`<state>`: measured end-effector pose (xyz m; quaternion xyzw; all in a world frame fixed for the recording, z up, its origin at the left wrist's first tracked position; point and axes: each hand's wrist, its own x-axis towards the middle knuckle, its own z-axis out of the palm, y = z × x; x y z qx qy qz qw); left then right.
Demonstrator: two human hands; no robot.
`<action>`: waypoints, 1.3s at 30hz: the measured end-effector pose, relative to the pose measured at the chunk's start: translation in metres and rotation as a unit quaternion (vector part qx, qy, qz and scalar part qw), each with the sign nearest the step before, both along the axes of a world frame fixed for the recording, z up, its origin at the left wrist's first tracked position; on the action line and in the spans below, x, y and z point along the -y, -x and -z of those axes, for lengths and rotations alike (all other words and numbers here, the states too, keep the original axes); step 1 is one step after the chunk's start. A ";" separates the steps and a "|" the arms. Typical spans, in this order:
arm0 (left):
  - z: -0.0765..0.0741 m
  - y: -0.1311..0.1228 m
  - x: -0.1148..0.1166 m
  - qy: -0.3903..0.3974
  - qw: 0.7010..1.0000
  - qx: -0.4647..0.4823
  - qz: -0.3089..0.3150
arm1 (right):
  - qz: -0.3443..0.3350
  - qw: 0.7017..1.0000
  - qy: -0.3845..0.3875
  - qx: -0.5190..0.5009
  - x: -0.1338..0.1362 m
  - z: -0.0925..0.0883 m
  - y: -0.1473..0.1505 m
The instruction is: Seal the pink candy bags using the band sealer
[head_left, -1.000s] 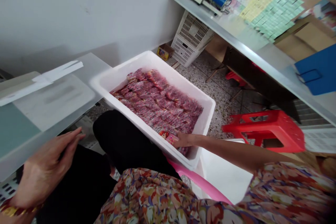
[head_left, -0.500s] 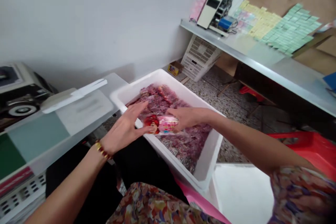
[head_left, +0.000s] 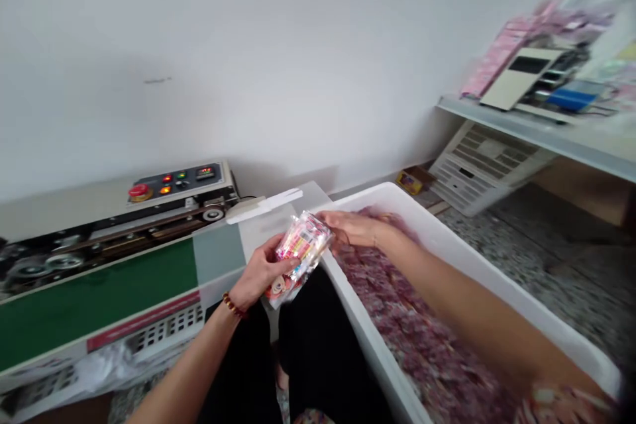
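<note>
A shiny printed plastic packet [head_left: 304, 244], pink and white with a red cartoon figure at its lower end, is held tilted above my lap. My left hand [head_left: 265, 271] grips its left side, thumb across the front. Curled at its upper right corner are the fingers of my right hand [head_left: 348, 228], partly hidden behind the packet. Under my right forearm a white foam box [head_left: 397, 195] holds a heap of pinkish-purple packets [head_left: 397, 311], blurred by motion.
To the left stands a sealing machine [head_left: 173, 189] with lit buttons, a red knob and a green conveyor belt [head_left: 99, 298]. A bench [head_left: 497, 122] at right carries another machine [head_left: 527, 76]. White crates [head_left: 472, 175] stand beneath it, beside a small yellow box [head_left: 411, 180].
My view has turned left, bringing the conveyor machine into sight. Both hands have brought the packet from over the foam box to beyond its left rim, above my lap.
</note>
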<state>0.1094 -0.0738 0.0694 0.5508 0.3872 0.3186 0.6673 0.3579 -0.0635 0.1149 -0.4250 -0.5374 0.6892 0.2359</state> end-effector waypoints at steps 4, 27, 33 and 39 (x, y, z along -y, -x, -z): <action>0.018 0.002 -0.008 0.007 0.991 0.029 -0.129 | 0.037 0.992 -0.030 -0.119 -0.006 0.040 0.041; 0.055 0.054 -0.060 -0.353 0.791 -0.475 -0.152 | 0.089 0.823 -0.207 0.522 -0.114 0.057 0.126; 0.061 0.063 -0.063 -0.343 0.752 -0.530 -0.188 | 0.045 0.774 -0.373 0.509 -0.097 0.049 0.138; 0.073 0.075 -0.073 -0.423 0.718 -0.534 -0.141 | -0.088 0.710 -0.493 0.495 -0.082 0.054 0.137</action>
